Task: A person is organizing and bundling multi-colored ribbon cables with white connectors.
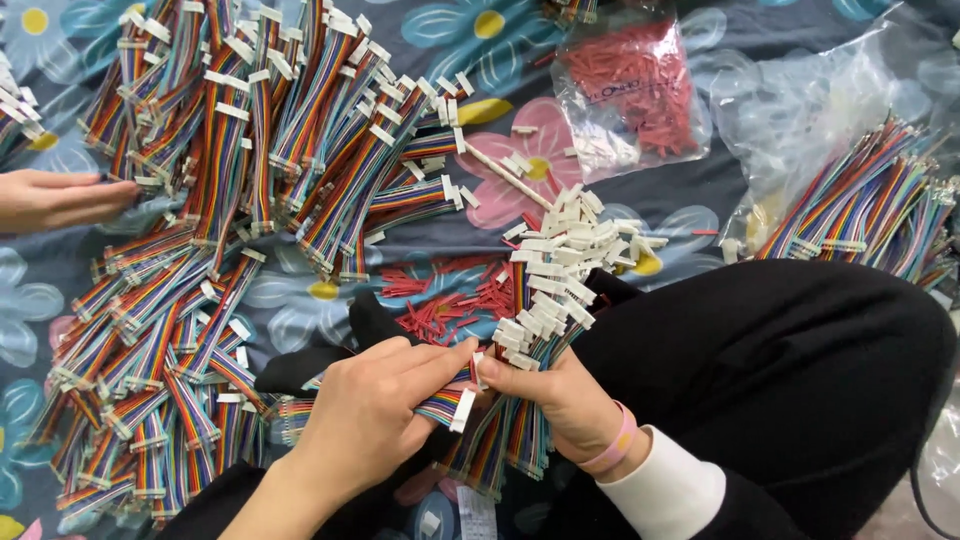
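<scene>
My left hand [375, 405] pinches a short rainbow ribbon cable [445, 405] with a white connector at its end. My right hand [560, 395], a pink band on its wrist, grips a thick bundle of rainbow cables [535, 335] with white connectors, fanned upward. The two hands meet at the bundle's base. The single cable's tip touches the bundle near my right thumb.
A big heap of rainbow cables [230, 200] covers the floral cloth [640, 215] at left. Loose red sleeves [450, 305] lie in the middle. A bag of red pieces [630, 85] and more cables [870, 205] are at right. Another person's hand [55, 198] reaches in at left.
</scene>
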